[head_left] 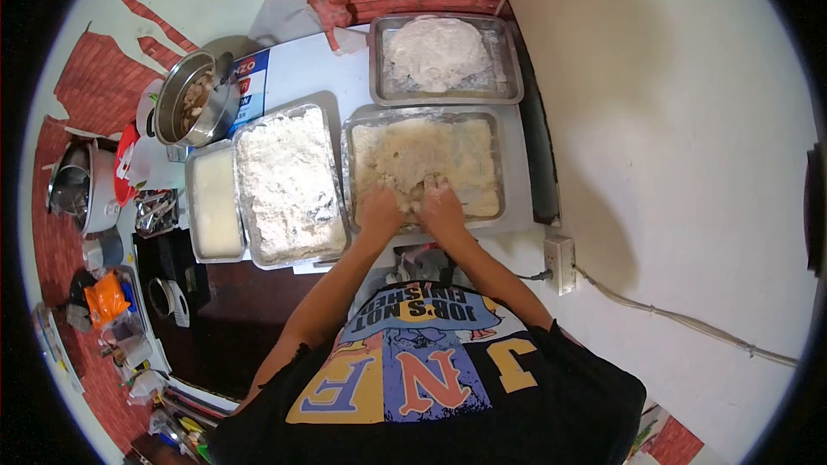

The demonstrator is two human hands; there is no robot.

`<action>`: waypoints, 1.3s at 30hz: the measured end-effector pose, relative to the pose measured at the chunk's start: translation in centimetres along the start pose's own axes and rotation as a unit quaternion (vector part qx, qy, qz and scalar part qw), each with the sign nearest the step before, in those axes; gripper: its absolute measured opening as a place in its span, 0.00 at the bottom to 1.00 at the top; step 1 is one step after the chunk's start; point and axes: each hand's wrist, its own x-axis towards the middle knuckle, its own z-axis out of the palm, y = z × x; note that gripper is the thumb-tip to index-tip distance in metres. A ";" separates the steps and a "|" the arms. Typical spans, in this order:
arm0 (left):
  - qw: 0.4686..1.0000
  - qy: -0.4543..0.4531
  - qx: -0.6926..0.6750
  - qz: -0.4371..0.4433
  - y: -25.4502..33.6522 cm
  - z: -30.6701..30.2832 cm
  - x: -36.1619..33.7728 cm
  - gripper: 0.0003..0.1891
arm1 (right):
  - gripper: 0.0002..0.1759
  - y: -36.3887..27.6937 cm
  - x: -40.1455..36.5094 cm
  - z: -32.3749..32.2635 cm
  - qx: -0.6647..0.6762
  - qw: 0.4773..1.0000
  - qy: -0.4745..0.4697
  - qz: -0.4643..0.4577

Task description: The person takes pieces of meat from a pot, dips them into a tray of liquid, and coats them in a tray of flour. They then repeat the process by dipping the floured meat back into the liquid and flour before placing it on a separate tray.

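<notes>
Both hands are in a metal tray (508,207) of pale yellowish crumbs (431,142), near its front edge. My left hand (380,205) and my right hand (439,203) are side by side, coated in crumbs, with fingers bent down into the layer. A small lumpy piece shows between them; its outline blends with the crumbs. Left of this tray stands a tray of white flour (291,185), and further left a smaller tray of smooth pale yellow contents (218,204). Behind, another tray (376,60) bears a flattened pale floury mass (438,52).
A steel pot (185,99) with brown pieces of food and a utensil stands at the back left. Further left are a red-rimmed container, a rice cooker pot (102,189) and an orange bag (106,299). A wall socket (560,265) with a cable is at the right.
</notes>
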 end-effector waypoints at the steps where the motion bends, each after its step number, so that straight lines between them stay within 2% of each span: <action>1: 0.999 -0.031 -0.020 -0.031 0.8 -1.1 0.1 0.26 | 0.26 0.6 0.5 1.1 0.025 0.999 -0.029 0.021; 4: 0.999 0.011 -0.033 0.008 -2.6 2.2 1.7 0.23 | 0.26 2.5 1.6 2.3 -0.009 0.994 -0.102 -0.041; 5: 0.998 -0.011 -0.057 0.018 -3.2 2.0 1.9 0.23 | 0.25 2.9 1.8 1.8 -0.013 0.993 -0.108 -0.037; 7: 0.992 -0.057 -0.103 0.038 -2.1 -2.5 1.4 0.22 | 0.23 2.0 2.1 -1.7 -0.020 0.992 -0.122 -0.027; 10: 0.972 0.098 -0.201 0.074 -1.6 -3.6 2.2 0.22 | 0.20 1.1 3.9 -4.4 -0.007 0.997 -0.069 -0.032; 13: 0.950 0.123 -0.223 0.178 -0.8 -3.6 4.8 0.26 | 0.21 3.1 6.0 -2.7 0.064 0.986 0.017 -0.152; 16: 0.962 0.173 -0.054 0.206 -0.8 -0.8 6.1 0.27 | 0.20 3.6 7.1 -2.1 0.067 0.969 0.137 -0.196; 19: 0.971 0.131 0.025 0.197 -0.7 0.2 4.6 0.32 | 0.22 4.0 5.1 -1.4 0.040 0.987 0.054 -0.146; 22: 0.978 0.066 -0.010 0.199 -1.1 0.1 2.7 0.35 | 0.21 5.1 3.1 -2.1 0.005 0.989 0.017 -0.150; 25: 0.979 0.119 -0.028 0.162 -0.9 0.0 2.5 0.33 | 0.22 5.1 2.5 -2.8 -0.063 0.984 0.052 -0.156; 28: 0.969 0.173 -0.017 0.172 0.6 0.0 5.4 0.31 | 0.22 2.8 4.2 -3.0 0.000 0.982 0.144 -0.126; 31: 0.928 0.293 -0.039 0.227 3.6 0.5 9.7 0.29 | 0.22 2.1 7.6 -3.0 0.079 0.949 0.258 -0.163; 34: 0.943 0.226 -0.035 0.242 5.7 0.8 10.7 0.27 | 0.21 2.9 9.3 -3.5 0.129 0.938 0.299 -0.115; 37: 0.950 0.205 0.022 0.235 5.4 2.0 10.1 0.26 | 0.22 3.4 9.1 -3.7 0.110 0.937 0.301 -0.141; 39: 0.964 0.154 0.010 0.218 4.9 2.5 9.6 0.26 | 0.22 4.1 9.0 -2.1 0.062 0.952 0.280 -0.110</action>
